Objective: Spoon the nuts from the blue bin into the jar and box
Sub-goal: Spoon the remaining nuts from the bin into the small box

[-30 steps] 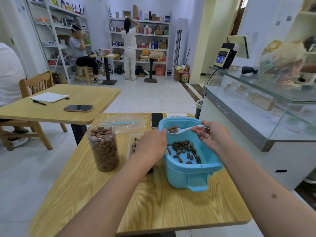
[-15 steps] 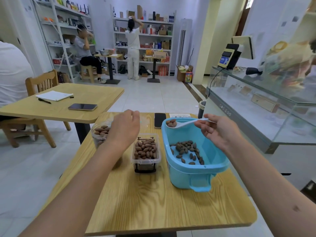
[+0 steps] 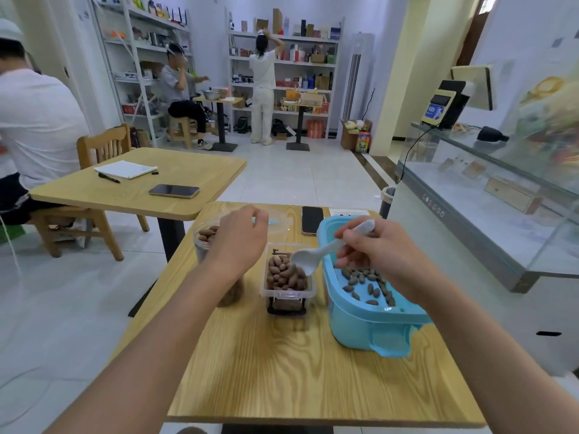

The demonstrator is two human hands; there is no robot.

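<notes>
Wooden table carries jar, clear box, blue bin, phone — all upright.

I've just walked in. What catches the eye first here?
The right hand tips a white spoon over a clear box heaped with nuts, mid-table. Beside it on the right sits a blue bin with nuts scattered on its bottom. The left hand hovers in front of a jar of nuts.

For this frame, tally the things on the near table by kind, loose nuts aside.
Nut containers: 3 (jar, box, blue bin)
Spoons: 1, held by the right hand
Phones: 1
Clear lids: 1
Total: 6
</notes>
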